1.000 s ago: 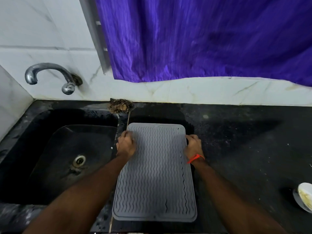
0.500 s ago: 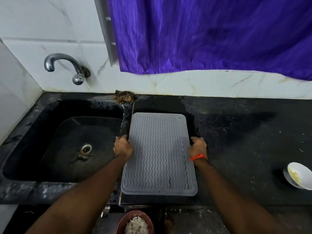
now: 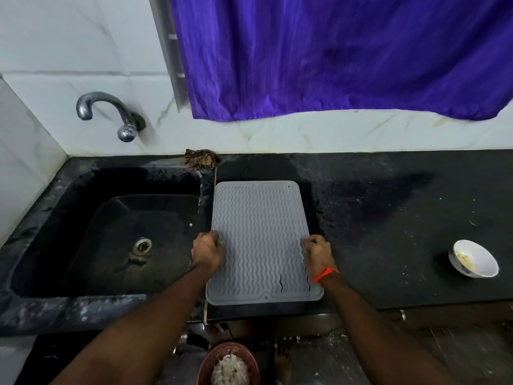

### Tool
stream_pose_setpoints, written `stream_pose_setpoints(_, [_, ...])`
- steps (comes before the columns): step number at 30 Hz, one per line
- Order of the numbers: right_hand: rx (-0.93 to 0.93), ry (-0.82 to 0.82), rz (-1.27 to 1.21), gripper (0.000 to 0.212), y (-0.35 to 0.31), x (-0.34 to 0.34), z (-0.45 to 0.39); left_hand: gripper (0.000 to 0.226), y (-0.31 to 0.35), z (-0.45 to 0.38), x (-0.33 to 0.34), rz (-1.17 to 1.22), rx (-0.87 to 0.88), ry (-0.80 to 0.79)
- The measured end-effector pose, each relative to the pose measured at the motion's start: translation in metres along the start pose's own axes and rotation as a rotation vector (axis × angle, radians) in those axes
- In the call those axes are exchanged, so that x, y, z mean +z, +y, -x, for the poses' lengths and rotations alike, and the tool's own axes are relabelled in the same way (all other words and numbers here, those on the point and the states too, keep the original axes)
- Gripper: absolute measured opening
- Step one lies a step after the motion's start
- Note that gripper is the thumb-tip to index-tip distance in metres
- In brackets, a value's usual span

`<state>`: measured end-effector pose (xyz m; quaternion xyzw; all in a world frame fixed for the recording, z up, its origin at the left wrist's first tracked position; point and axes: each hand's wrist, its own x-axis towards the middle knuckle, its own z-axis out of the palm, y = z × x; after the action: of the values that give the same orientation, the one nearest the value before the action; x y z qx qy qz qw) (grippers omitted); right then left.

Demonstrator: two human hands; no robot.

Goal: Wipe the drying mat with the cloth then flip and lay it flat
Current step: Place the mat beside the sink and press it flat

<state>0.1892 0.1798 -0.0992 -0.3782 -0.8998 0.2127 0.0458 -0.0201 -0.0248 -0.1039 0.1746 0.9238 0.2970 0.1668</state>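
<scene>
Now the drying mat is lying flat, ribbed face up, on the black table just beside the sink, which is sitting at nine o'clock. Left hand and right hand are each closing a grip on a long edge. Judging the flip pending, lifting both edges evenly is keeping it from folding.

Home kitchen.
Black sink w/ tap at left, dark counter, used bowl at right.
</scene>
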Motion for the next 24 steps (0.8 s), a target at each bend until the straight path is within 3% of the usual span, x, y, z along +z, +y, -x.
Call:
stream_pose_setpoints(2, [-0.020, 0.033, -0.010, 0.030, 0.005, -0.003, 0.005, 0.034, 0.003, 0.005, -0.002, 0.004, 0.004, 0.006])
stream_pose_setpoints(5, [0.070, 0.118, -0.084, 0.035, 0.018, -0.004, 0.028, 0.038, 0.009, 0.024, 0.006, -0.142, 0.313, 0.010])
stream_pose_setpoints(8, [0.210, 0.155, -0.131, 0.033, 0.028, 0.003, 0.059, 0.040, 0.017, 0.050, 0.025, -0.225, 0.632, -0.193])
stream_pose_setpoints(10, [0.257, 0.144, -0.139, 0.033, 0.029, 0.006, 0.077, 0.045, 0.026, 0.063, 0.042, -0.313, 0.750, -0.334])
stream_pose_setpoints(15, [0.298, 0.084, -0.190, 0.037, 0.015, 0.004, 0.085, 0.065, 0.049, 0.087, 0.080, -0.562, 0.703, -0.523])
stream_pose_setpoints(19, [0.415, 0.105, -0.335, 0.030, 0.007, 0.001, 0.084, 0.073, 0.053, 0.091, 0.088, -0.595, 0.668, -0.480])
stream_pose_setpoints(24, [0.494, 0.161, -0.492, 0.023, 0.009, -0.005, 0.083, 0.064, 0.049, 0.092, 0.090, -0.640, 0.711, -0.459])
